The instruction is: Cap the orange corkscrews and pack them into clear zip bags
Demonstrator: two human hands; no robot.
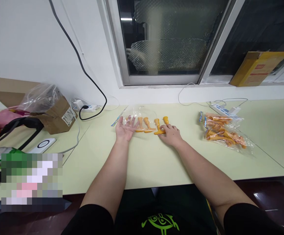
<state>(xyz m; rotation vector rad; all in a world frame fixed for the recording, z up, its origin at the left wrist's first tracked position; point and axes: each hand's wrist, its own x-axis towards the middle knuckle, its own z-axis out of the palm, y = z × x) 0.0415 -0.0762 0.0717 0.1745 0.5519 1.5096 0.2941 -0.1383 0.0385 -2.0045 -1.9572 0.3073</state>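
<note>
Several yellow-orange pieces (156,122) have flared tops and narrow stems

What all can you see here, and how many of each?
Table: one, pale yellow-green, centre
Orange pieces: at least four, orange, near hands
Clear bag: one, transparent, by left hand
Filled bags: at least two, transparent, table's right
Power strips: two, white, table's back
Cardboard box: one, brown, left
Carton: one, yellow, at window
Window: one, grey-framed, behind table
Thick cord: one, black, left wall
Pink, red, green items: left, count unclear
Hands: two, bare; left, right
</note>
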